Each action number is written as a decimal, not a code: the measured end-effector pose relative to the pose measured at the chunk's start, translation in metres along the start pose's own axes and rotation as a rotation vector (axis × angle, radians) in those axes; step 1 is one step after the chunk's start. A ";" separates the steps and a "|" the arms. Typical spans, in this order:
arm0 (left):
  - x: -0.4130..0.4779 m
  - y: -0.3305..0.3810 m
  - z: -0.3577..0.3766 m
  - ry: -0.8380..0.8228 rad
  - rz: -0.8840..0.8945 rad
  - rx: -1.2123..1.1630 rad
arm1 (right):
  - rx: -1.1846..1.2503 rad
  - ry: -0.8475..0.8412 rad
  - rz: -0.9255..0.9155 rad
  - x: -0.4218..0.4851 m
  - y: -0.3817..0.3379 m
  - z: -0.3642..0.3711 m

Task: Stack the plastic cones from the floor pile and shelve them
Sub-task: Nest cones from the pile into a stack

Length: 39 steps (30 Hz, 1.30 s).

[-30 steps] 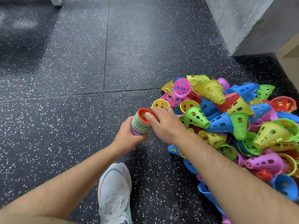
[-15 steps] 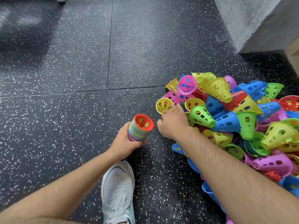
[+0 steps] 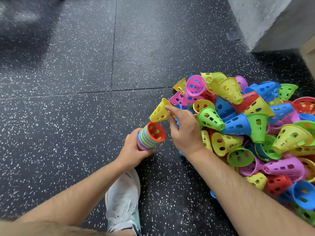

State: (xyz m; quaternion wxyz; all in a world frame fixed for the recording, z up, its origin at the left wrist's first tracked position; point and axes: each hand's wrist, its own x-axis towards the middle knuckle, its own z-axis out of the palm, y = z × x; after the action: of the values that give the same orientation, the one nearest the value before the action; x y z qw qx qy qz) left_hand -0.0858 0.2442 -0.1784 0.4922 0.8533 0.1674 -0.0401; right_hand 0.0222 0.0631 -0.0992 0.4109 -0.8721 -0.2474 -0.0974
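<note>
Right hand [image 3: 185, 133] has raised a yellow cone [image 3: 159, 111], fingers [image 3: 172, 110] pinching it; left hand [image 3: 132, 150] grips the stack [image 3: 148, 139].

No legible text, labels or numbers anywhere. White shoe [image 3: 122, 201] at bottom centre carries small dark marks (too blurred to read as a logo).

Floor [image 3: 68, 133] open on L; cone pile [image 3: 238, 126] blocks R.
</note>
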 end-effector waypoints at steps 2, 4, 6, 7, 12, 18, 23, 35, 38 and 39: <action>0.000 0.000 0.001 0.003 0.000 0.009 | 0.011 0.025 -0.020 -0.007 -0.004 -0.003; 0.001 0.000 0.000 0.024 -0.006 -0.020 | 0.020 0.044 -0.015 -0.016 -0.009 -0.008; 0.003 -0.003 -0.001 0.037 -0.003 -0.036 | 0.026 0.049 0.003 -0.025 -0.012 -0.011; 0.003 -0.001 -0.003 0.038 -0.007 -0.035 | 0.035 0.041 0.009 -0.029 -0.013 -0.012; -0.001 0.016 0.003 0.009 0.024 -0.091 | 0.035 -0.089 0.000 -0.048 -0.014 -0.012; -0.005 0.041 0.023 -0.075 0.069 -0.168 | 0.069 -0.187 0.187 -0.066 -0.017 -0.022; -0.006 0.053 0.031 -0.097 0.093 -0.186 | -0.009 -0.039 0.247 -0.062 -0.011 -0.036; -0.012 0.051 0.021 -0.115 0.040 -0.210 | -0.087 -0.242 0.548 -0.039 -0.013 -0.027; -0.013 0.051 0.021 -0.108 0.029 -0.229 | -0.158 -0.367 0.616 -0.031 -0.011 -0.024; -0.014 0.050 0.021 -0.109 0.030 -0.229 | -0.172 -0.376 0.601 -0.030 -0.009 -0.023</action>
State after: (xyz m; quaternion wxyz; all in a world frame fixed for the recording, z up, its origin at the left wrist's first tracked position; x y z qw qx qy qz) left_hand -0.0802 0.1997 -0.1444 0.5954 0.7904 0.1312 -0.0595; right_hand -0.0076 0.0401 -0.0900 0.2935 -0.9400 -0.0421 0.1690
